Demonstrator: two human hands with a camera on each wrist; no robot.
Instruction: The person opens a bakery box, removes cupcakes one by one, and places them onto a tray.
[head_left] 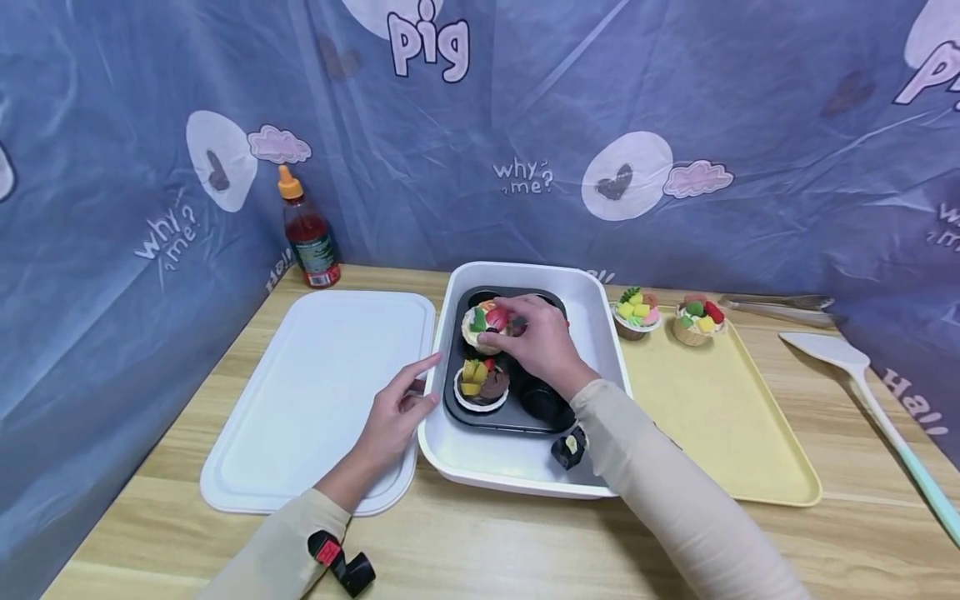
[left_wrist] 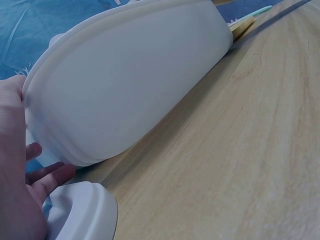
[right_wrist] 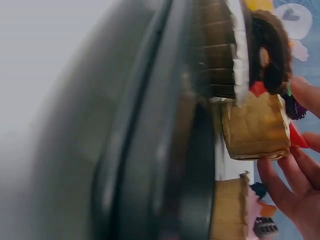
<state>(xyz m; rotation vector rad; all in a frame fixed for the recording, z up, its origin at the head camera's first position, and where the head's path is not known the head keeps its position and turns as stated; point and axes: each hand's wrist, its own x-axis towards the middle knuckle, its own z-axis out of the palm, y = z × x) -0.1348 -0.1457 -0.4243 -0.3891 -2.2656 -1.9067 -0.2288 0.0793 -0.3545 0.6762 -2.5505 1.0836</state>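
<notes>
My right hand (head_left: 542,337) pinches a fruit-topped toy cupcake (head_left: 480,327) over the far left part of a black muffin tin (head_left: 487,421). Its gold wrapper shows in the right wrist view, where my fingertips (right_wrist: 270,167) touch its edge. Nearer in the tin sits a chocolate cupcake (head_left: 491,387) with yellow pieces, and a cup right of it is bare. The tin lies inside a white bin (head_left: 517,479). At the bin's left edge, my left hand (head_left: 393,417) holds the rim, its lower fingers beside the outer wall. My right hand hides the tin's far right.
Left of the bin lies a white board (head_left: 315,392), with a red sauce bottle (head_left: 313,246) behind it. To the right is a yellow tray (head_left: 720,417), two cupcakes (head_left: 635,312) at its far edge. Beyond are metal tongs (head_left: 780,308) and a white spatula (head_left: 862,383).
</notes>
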